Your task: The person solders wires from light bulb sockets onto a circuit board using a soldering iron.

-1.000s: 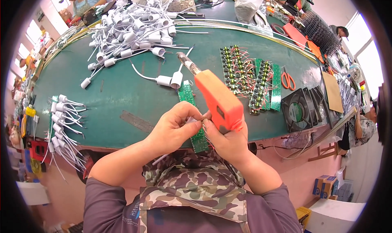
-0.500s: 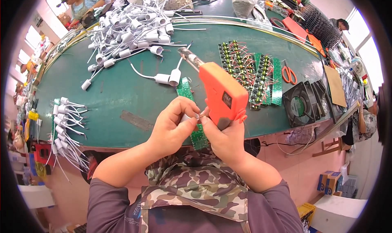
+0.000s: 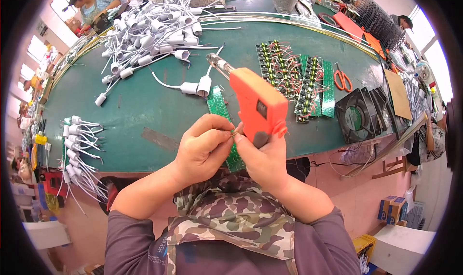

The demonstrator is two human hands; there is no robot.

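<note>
Item, left hand [image 3: 205, 144]: thumb and forefinger pinched together, remaining fingers curled; I cannot tell whether anything sits in the palm.

Item, right hand [image 3: 263, 161]: wrapped about the grip of an orange gun-shaped tool [image 3: 260, 99], metal tip up and to the left, away from the work; thumb and fingertip nip in against the left hand's.

Item, thin strand [image 3: 234, 134]: caught where the fingertips meet; its ends are too small for me to trace.

Item, green circuit board [image 3: 219, 105]: long, narrow, aslant beneath the hands, near end by the front edge of the bench [image 3: 169, 106].

Item, two white sockets [image 3: 197, 87]: beside the board's far end.

Item, heap of corded white sockets [image 3: 149, 38]: far left.

Item, wired boards [image 3: 279, 72]: grouped to the right, orange-handled scissors [image 3: 343, 81] next to them.

Step in hand, as I judge it: fingertip handling of the strand above the board, tool held but idle. The next move calls, I think, for an unbroken pinch and the metal tip kept clear of skin and cords.
</note>
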